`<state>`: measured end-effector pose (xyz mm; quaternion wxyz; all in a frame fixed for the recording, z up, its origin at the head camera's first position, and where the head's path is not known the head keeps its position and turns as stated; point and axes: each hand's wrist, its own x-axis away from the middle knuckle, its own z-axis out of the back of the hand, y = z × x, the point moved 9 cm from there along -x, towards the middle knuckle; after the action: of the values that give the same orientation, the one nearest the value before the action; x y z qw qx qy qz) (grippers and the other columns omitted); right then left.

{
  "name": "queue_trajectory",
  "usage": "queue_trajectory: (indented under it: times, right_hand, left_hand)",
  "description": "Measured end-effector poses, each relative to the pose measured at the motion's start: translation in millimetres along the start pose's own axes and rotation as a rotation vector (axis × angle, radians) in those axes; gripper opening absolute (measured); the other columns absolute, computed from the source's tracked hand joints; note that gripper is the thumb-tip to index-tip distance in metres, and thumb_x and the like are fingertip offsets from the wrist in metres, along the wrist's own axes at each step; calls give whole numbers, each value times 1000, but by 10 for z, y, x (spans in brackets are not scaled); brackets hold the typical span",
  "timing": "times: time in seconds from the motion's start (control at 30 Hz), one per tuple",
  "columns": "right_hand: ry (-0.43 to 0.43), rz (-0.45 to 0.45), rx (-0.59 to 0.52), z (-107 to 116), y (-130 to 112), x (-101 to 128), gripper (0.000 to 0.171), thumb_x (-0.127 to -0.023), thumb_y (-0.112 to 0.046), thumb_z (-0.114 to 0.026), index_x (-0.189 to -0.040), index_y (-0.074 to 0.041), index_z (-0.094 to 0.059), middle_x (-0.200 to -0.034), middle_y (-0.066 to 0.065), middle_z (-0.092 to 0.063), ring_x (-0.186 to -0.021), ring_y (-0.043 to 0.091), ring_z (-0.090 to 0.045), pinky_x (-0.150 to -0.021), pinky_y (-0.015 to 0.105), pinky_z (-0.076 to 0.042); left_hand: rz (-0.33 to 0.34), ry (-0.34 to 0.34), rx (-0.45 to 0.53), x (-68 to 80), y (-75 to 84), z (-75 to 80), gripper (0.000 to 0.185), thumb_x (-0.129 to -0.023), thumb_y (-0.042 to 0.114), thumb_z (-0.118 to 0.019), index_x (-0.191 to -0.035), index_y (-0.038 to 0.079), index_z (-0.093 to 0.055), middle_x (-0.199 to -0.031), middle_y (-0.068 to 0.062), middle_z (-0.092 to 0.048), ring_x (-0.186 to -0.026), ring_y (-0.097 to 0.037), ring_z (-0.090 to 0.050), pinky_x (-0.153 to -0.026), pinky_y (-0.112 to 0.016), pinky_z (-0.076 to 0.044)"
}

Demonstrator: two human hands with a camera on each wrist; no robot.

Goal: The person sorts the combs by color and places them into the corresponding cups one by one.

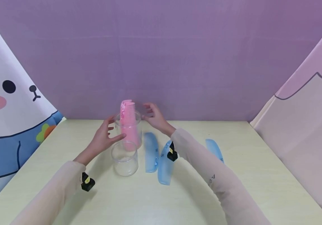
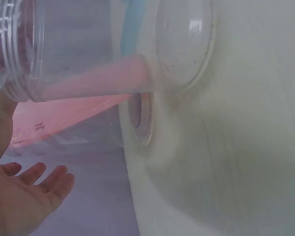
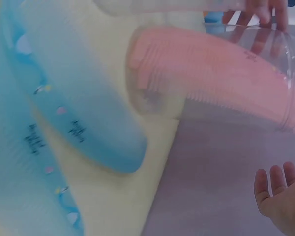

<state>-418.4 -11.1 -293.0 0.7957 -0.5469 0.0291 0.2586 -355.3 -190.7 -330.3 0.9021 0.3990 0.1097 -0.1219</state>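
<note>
Pink combs, seemingly two, stand upright in a clear jar near the back of the table, their tops above its rim. Just in front is a second clear jar, with nothing seen inside. My left hand is at the left of the comb jar, fingers spread and thumb reaching across between the two jars. Whether it touches either one, I cannot tell. To the right of the comb jar my right hand hovers near the rim, fingers loosely bent, holding nothing. The right wrist view shows the combs through the jar wall.
Two blue combs lie side by side right of the jars, one partly under the right wrist. A third blue comb lies farther right, partly hidden by the right sleeve. A purple backdrop rises behind the table.
</note>
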Motion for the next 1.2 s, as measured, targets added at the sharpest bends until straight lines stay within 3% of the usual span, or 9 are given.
queue_trajectory:
  times: [0.23,0.5,0.8,1.07,1.2]
  right_hand:
    - [-22,-30,14,29,218,92,46,-87,-1,-55,-130,0,-40,-129,23,-42,-118,40,-44,-101,46,-40]
    - [-45,-161,152,-4,568,247,46,-88,-9,-58,-131,-4,-40,-130,15,-46,-118,30,-48,-96,39,-46]
    - [-124,-272,276,-115,921,385,53,-84,-13,-65,-130,-3,-40,-131,19,-45,-117,33,-47,-94,40,-47]
    - [-195,-360,371,-227,1095,470,67,-78,-23,-73,-132,-7,-38,-130,16,-47,-116,29,-46,-97,42,-44]
    - [-202,-360,409,-262,1116,477,70,-76,-26,-75,-133,-8,-39,-124,14,-50,-112,27,-43,-96,42,-43]
  left_hand:
    - [1,3,40,167,-17,47,88,-80,34,-69,-143,3,-15,-140,-25,-34,-118,-46,-45,-94,-56,-42]
    - [-46,-8,90,365,57,26,73,-84,28,-66,-138,1,-24,-135,-23,-40,-116,-42,-49,-95,-54,-42]
    - [-169,-123,179,517,119,-138,61,-85,14,-64,-134,0,-31,-132,-23,-46,-114,-42,-50,-90,-55,-45]
    - [-170,-213,204,608,72,-269,71,-77,13,-73,-134,1,-32,-133,-22,-43,-115,-40,-48,-91,-55,-45]
    - [-171,-237,222,643,62,-311,76,-72,15,-77,-133,1,-33,-132,-21,-43,-115,-39,-48,-91,-55,-44]
